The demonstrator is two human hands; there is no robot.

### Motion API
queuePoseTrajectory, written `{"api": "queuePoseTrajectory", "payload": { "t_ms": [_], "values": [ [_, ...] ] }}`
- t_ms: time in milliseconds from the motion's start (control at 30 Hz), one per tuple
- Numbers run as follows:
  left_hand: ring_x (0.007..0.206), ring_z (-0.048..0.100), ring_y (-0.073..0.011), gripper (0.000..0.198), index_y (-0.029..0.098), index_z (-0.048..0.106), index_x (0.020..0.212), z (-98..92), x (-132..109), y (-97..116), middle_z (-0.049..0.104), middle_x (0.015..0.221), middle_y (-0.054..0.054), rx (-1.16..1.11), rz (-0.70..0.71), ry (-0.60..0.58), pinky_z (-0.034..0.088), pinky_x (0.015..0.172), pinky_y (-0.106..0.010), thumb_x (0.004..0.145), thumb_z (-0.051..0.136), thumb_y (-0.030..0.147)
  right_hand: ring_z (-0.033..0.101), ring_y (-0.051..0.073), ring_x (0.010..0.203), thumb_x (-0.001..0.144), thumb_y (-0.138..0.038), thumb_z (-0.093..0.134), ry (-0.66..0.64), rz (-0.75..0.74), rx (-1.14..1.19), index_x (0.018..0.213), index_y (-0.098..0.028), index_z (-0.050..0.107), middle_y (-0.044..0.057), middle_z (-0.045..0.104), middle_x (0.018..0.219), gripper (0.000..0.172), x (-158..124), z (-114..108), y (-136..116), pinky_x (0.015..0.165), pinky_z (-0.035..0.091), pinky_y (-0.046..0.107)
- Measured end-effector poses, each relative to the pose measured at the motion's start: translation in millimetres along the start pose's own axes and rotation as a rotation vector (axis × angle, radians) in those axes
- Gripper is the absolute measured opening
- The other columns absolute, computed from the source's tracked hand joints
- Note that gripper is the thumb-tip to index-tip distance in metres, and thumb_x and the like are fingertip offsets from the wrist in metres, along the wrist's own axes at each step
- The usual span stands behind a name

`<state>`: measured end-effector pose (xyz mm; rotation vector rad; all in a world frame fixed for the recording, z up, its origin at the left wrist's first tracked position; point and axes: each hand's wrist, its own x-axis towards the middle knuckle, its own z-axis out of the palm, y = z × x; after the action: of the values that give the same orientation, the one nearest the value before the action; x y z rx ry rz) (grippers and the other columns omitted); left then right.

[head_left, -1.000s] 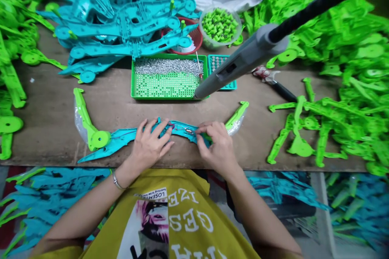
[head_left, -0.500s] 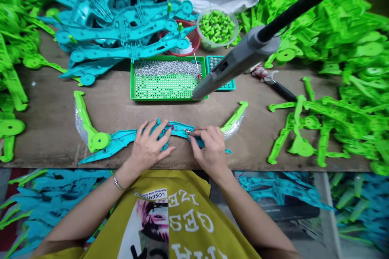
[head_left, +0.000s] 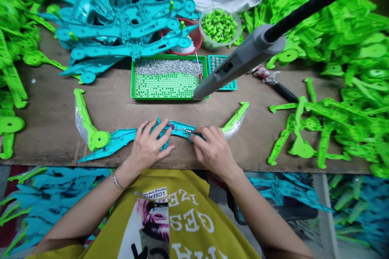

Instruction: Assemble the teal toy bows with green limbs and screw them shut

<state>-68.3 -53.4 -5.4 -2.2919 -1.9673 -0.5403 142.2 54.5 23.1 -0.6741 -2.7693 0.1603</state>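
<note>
A long teal plastic piece (head_left: 127,143) lies across the wooden bench in front of me, with a lime green arm (head_left: 86,119) at its left end and another (head_left: 235,120) at its right. Clear plastic film covers part of each green arm. My left hand (head_left: 150,141) presses on the teal piece with its fingers spread. My right hand (head_left: 214,149) grips the piece just right of a small silver metal fitting (head_left: 189,131). A thin purple wire (head_left: 179,129) runs along the piece between my hands.
A green tray of silver rivets (head_left: 166,77) and a smaller teal tray (head_left: 221,73) stand beyond my hands. A grey powered tool (head_left: 240,64) hangs above them. Heaps of teal parts (head_left: 121,24) and lime parts (head_left: 349,121) crowd the wooden bench (head_left: 51,133).
My right hand's fingers have shifted left along the teal piece, closer to the silver fitting. My left hand stays in place.
</note>
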Motion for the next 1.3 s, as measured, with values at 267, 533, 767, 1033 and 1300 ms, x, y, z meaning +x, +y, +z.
{"api": "queuePoseTrajectory", "payload": {
  "t_ms": [267, 533, 767, 1033, 1300],
  "values": [
    [0.122, 0.054, -0.0335, 0.041, 0.021, 0.067, 0.121, -1.5, 0.2, 0.7, 0.059, 0.140, -0.011, -0.010, -0.005, -0.026, 0.041, 0.100, -0.049, 0.088, 0.063, 0.046, 0.048, 0.021, 0.082, 0.087, -0.010, 0.056, 0.051, -0.099, 0.011, 0.098, -0.018, 0.069, 0.009, 0.066, 0.094, 0.019, 1.4, 0.3, 7.9, 0.073, 0.039, 0.036],
    [0.122, 0.054, -0.0337, 0.040, 0.020, 0.068, 0.119, -0.6, -1.4, 2.4, 0.059, 0.140, -0.009, 0.029, 0.001, -0.027, 0.040, 0.101, -0.049, 0.091, 0.059, 0.047, 0.054, 0.024, 0.101, 0.085, -0.014, 0.057, 0.045, -0.174, 0.123, 0.111, -0.016, 0.066, 0.006, 0.073, 0.109, 0.028, 13.6, 6.1, -3.1, 0.092, 0.040, 0.043],
    [0.123, 0.053, -0.0336, 0.041, 0.020, 0.067, 0.120, -3.2, 0.7, 2.0, 0.058, 0.141, -0.011, 0.009, -0.008, -0.057, 0.041, 0.100, -0.049, 0.090, 0.060, 0.047, 0.057, 0.022, 0.095, 0.084, -0.013, 0.058, 0.067, -0.099, 0.004, 0.095, -0.018, 0.067, 0.004, 0.075, 0.100, 0.015, 14.4, 10.1, -15.8, 0.101, 0.037, 0.043],
    [0.126, 0.050, -0.0346, 0.044, 0.023, 0.063, 0.127, 2.8, 0.5, 1.5, 0.054, 0.145, -0.010, -0.042, -0.024, -0.100, 0.041, 0.101, -0.050, 0.088, 0.063, 0.043, 0.058, 0.024, 0.100, 0.083, -0.009, 0.055, 0.064, 0.013, -0.056, 0.094, -0.020, 0.064, 0.005, 0.074, 0.096, 0.017, 14.5, 12.6, -31.0, 0.105, 0.035, 0.045],
    [0.124, 0.051, -0.0338, 0.046, 0.021, 0.064, 0.126, -0.9, 1.5, 0.7, 0.057, 0.142, -0.011, -0.096, -0.049, -0.085, 0.044, 0.098, -0.049, 0.089, 0.061, 0.048, 0.062, 0.021, 0.102, 0.082, -0.005, 0.055, 0.118, 0.014, 0.154, 0.098, -0.022, 0.060, -0.001, 0.076, 0.098, 0.024, 13.1, 20.9, -28.6, 0.108, 0.031, 0.046]
  ]
}}
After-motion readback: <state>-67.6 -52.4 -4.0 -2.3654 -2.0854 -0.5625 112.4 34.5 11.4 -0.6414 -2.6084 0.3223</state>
